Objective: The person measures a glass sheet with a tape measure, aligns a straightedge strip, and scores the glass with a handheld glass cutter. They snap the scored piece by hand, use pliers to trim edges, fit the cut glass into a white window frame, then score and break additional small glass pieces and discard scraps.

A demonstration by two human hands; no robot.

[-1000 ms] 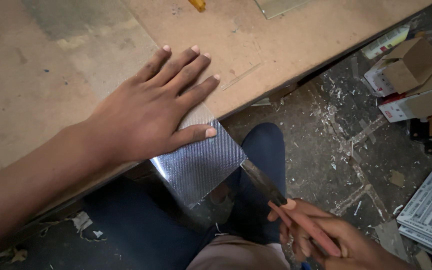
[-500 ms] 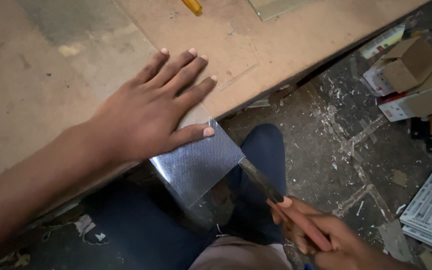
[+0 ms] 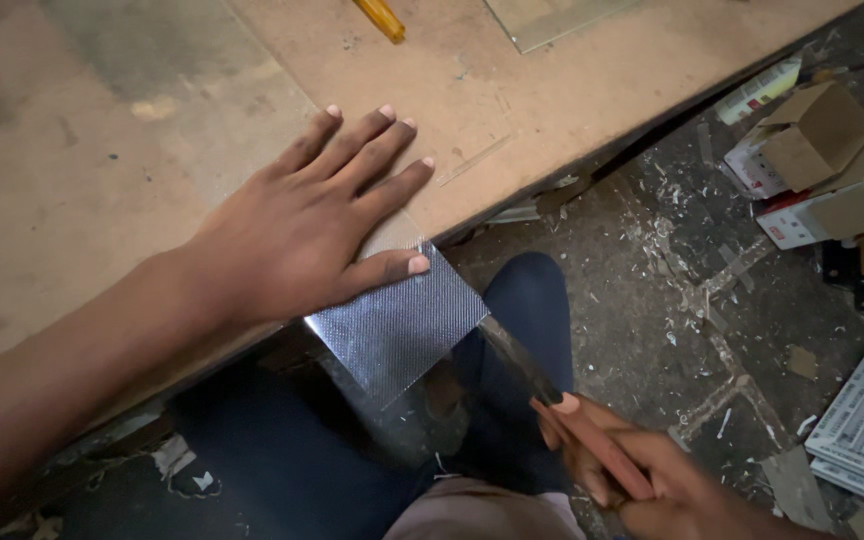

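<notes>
The broad brown fibreboard desk (image 3: 152, 150) fills the upper left, its edge running diagonally above a grey concrete floor (image 3: 652, 300) littered with chips and cardboard boxes (image 3: 817, 140). A square sheet of textured, patterned glass (image 3: 397, 330) lies on that edge, its lower half overhanging freely above the person's dark blue trousers (image 3: 522, 300). The left hand (image 3: 302, 230) presses flat on the sheet, fingers spread, gripping nothing. The right hand (image 3: 632, 470) is closed around a red-handled tool (image 3: 562, 410) whose metal tip meets the sheet's lower right edge. If the pressing hand slackens, the overhang could tip or snap unevenly, I judge, dropping sharp pieces toward the legs. Open room lies rightward, over the floor.
</notes>
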